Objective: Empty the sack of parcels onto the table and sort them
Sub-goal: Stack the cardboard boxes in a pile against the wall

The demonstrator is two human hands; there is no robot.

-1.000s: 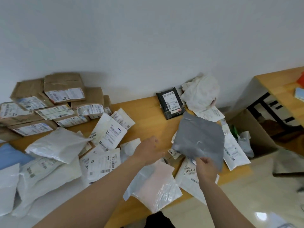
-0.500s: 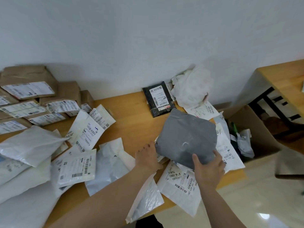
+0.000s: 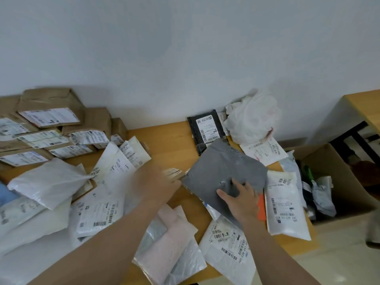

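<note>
Grey parcel under right hand; left hand just beside, blurred.

Grey mailer now set down, R hand flat on it.

Under the right hand's fingers: grey mailer, plain matt grey; just right of them, an orange item and a white pouch with black barcodes. Beyond the fingertips: black parcel, finely speckled, white label; crumpled white sack; honey-yellow wooden table. Left of the fingers: pale pink bag in clear film, white mailers with black print, brown cardboard boxes with white labels, and a blue patch farthest off.
</note>
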